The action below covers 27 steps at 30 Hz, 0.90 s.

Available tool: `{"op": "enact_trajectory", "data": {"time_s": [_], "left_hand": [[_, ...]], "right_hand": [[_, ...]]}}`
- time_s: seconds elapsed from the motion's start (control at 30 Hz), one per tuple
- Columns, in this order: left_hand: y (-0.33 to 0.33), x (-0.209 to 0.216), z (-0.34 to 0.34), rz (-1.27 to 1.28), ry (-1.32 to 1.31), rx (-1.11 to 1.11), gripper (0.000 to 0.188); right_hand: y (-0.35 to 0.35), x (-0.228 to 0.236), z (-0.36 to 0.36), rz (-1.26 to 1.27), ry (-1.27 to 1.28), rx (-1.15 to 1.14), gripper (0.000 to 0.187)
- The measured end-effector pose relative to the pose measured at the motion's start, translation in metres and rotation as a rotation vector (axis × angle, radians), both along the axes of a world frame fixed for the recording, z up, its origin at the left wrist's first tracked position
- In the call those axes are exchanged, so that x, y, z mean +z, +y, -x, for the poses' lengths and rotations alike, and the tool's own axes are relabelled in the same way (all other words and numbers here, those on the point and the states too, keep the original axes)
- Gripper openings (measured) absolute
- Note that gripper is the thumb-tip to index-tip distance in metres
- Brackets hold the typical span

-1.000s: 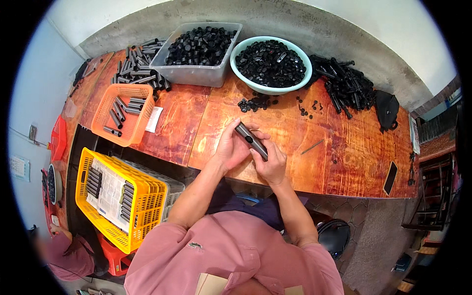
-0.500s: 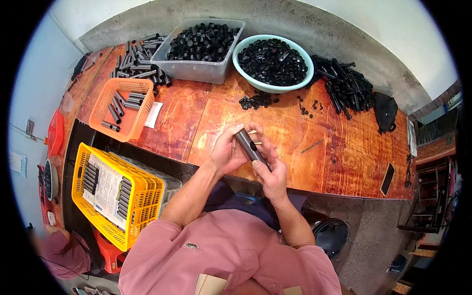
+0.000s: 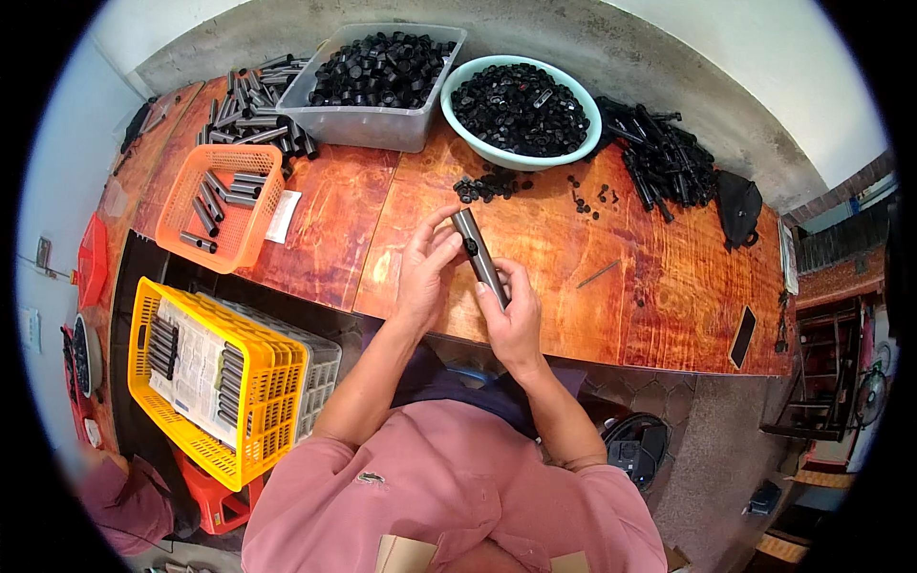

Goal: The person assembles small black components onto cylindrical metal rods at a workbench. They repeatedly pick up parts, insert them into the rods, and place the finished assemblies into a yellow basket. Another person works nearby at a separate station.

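A dark grey metal tube (image 3: 484,260) with a hole in its side stands tilted over the near edge of the table. My right hand (image 3: 516,315) is closed around its lower part, the thumb lying along the front. Beside the tube's upper end is my left hand (image 3: 425,277), its thumb and forefinger apart, the thumb tip close to the side hole. Something black shows in that hole, too small to name. Loose small black parts (image 3: 487,186) lie on the table just beyond my hands.
A clear bin (image 3: 363,129) of black caps and a pale blue basin (image 3: 525,160) of small black parts stand at the back. Tubes lie in an orange basket (image 3: 246,250) and a yellow crate (image 3: 277,401). At right lie black parts (image 3: 669,158), a thin rod (image 3: 599,275) and a phone (image 3: 742,336).
The tube has turned more upright. My left hand has come off its upper end to the left side, and my right hand has moved slightly up with the tube.
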<state>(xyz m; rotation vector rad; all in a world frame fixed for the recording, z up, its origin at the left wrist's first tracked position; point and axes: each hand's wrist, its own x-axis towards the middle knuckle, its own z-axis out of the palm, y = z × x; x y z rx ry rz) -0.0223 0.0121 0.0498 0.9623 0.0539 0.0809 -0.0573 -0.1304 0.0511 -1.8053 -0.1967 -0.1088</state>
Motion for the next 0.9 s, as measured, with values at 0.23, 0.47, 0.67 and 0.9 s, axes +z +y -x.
{"op": "enact_trajectory", "data": {"time_s": [0.23, 0.47, 0.67, 0.9], "left_hand": [[0.017, -0.002, 0.002, -0.124, -0.055, -0.2, 0.064], [0.004, -0.008, -0.001, -0.082, 0.059, -0.22, 0.068], [0.007, -0.044, 0.011, 0.397, 0.286, -0.217, 0.05], [-0.009, -0.052, 0.004, 0.601, 0.349, -0.394, 0.044]], "right_hand": [[0.007, -0.01, 0.0, -0.543, 0.401, 0.189, 0.032], [0.006, -0.018, -0.003, -0.294, 0.197, 0.107, 0.028], [-0.11, -0.024, -0.027, 0.689, -0.23, -0.244, 0.013], [-0.182, -0.035, -0.051, 1.086, -0.411, -0.298, 0.024]]}}
